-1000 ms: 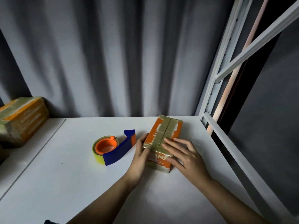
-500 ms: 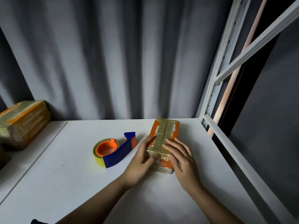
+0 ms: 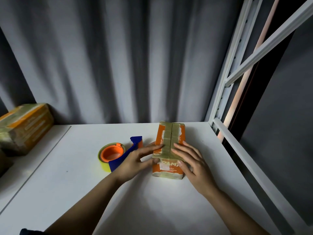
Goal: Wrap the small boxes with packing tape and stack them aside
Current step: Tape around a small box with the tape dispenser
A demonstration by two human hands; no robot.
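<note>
A small orange box (image 3: 171, 134) with brownish tape strips along its top stands on the white table (image 3: 67, 192), right of centre. My left hand (image 3: 137, 161) lies against its left side, thumb on the near face and fingers spread over the top edge. My right hand (image 3: 191, 163) rests flat on the box's near right top, thumb on the front face. Both hands press the tape down. A tape dispenser (image 3: 116, 154) with an orange core, yellow roll and blue handle lies just left of my left hand.
A stack of taped orange boxes (image 3: 23, 126) sits at the far left on an adjoining surface. A grey curtain hangs behind the table. A white metal rack frame (image 3: 225, 92) runs along the right edge.
The box has been turned so it points straight away from me. My left hand has moved from its side onto the near top edge, and my right hand has slid toward the near right corner.
</note>
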